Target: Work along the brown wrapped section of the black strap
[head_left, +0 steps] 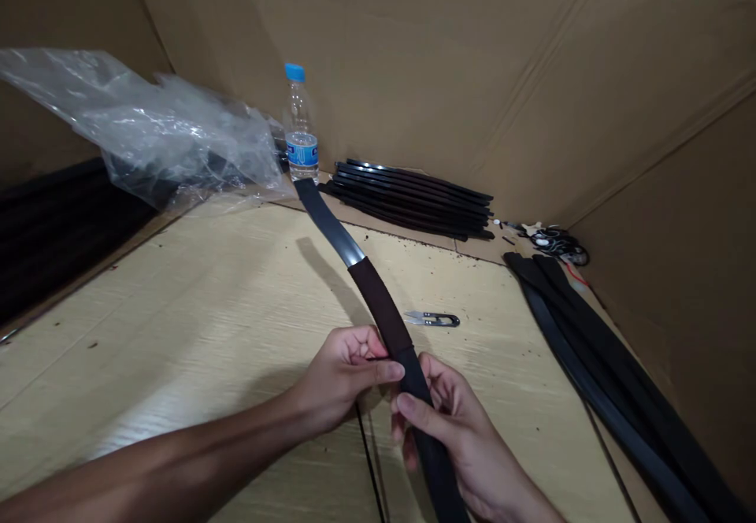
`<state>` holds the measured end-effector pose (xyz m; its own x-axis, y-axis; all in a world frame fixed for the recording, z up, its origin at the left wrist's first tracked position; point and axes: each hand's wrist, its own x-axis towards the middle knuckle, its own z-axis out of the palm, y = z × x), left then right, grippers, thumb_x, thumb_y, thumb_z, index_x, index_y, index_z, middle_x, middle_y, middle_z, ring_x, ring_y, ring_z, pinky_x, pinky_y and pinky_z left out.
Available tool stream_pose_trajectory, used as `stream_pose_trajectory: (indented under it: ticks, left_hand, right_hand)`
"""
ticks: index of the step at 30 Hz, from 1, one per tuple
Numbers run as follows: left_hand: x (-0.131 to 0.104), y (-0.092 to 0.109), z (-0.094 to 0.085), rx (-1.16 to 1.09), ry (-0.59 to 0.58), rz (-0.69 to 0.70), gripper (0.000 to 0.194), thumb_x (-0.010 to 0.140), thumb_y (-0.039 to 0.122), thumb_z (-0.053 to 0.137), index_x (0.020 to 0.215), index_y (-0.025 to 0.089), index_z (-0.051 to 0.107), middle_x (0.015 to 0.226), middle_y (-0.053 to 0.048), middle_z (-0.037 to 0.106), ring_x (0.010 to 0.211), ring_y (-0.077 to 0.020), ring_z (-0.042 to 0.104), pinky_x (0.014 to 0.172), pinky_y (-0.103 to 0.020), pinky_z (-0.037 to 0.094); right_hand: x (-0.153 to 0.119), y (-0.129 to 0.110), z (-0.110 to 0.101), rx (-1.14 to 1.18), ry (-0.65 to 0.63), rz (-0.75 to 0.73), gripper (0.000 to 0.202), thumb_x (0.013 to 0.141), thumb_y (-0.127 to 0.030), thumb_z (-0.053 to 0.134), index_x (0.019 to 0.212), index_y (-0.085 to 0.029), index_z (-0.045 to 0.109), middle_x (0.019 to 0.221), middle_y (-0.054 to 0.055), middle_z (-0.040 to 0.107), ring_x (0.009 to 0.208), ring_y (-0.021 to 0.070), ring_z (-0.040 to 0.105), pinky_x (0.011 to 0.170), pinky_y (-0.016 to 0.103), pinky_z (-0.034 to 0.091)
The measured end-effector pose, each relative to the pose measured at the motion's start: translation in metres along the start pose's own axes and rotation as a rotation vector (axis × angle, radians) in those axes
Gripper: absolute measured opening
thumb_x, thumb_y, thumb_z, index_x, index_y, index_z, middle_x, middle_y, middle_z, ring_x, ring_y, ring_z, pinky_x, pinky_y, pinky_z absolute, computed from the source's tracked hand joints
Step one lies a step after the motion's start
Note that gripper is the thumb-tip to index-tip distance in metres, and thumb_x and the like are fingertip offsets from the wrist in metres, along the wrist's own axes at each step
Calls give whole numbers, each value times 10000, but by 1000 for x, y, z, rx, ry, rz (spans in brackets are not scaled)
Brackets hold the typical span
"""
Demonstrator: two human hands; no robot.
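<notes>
A long, flat, slightly curved black strip [434, 468] slants up and away between my hands. A dark brown wrapped band [381, 302] covers its middle part, and beyond that the shiny black far end [331, 220] shows bare. My left hand [354, 369] is closed at the strip's left edge, its thumb pressing on the face at the band's lower end. From beneath that hand hangs a thin black cord [367, 448]. My right hand [452, 420] grips the strip just below, with the thumb on top and fingers curled behind. Small thread snips [434, 319] lie on the table beyond.
A water bottle [302, 133] with a blue cap stands at the back, beside a crumpled clear plastic bag [189, 137]. Several black strips [407, 200] are stacked by the cardboard wall [402, 58]. More long black strips [608, 373] lie right, near tangled cords [555, 241]. Dark material [64, 224] lies left.
</notes>
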<state>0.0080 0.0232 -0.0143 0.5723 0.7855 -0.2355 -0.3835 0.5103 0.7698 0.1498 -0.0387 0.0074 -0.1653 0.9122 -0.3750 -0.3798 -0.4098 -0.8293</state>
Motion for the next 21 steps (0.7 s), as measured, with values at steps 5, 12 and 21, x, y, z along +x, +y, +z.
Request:
stream_pose_trajectory:
  ticks: [5,12,21]
  left_hand:
    - [1,-1,0,39,21,11,329,537,255,856,592,118,562,576,4,630,526,-87,541,509,-193,389]
    - [-4,0,3,89,3,-35,294,564,286,838,632,112,611,617,-12,648,549,-96,544,525,-202,373]
    - [-2,-3,1,140,-43,-34,345,620,362,800,636,141,535,546,32,565,464,-67,446,459,-186,291]
  right_hand:
    - [-1,1,2,65,94,33,349,770,-452,695,741,-179,480,537,-31,610,315,25,426,298,98,302]
    - [1,0,5,62,235,159,401,745,-555,654,729,-175,528,397,-37,554,251,65,411,232,125,302]
    - [1,2,3,23,208,104,429,782,-563,611,663,-156,547,368,-36,533,228,56,392,216,120,289]
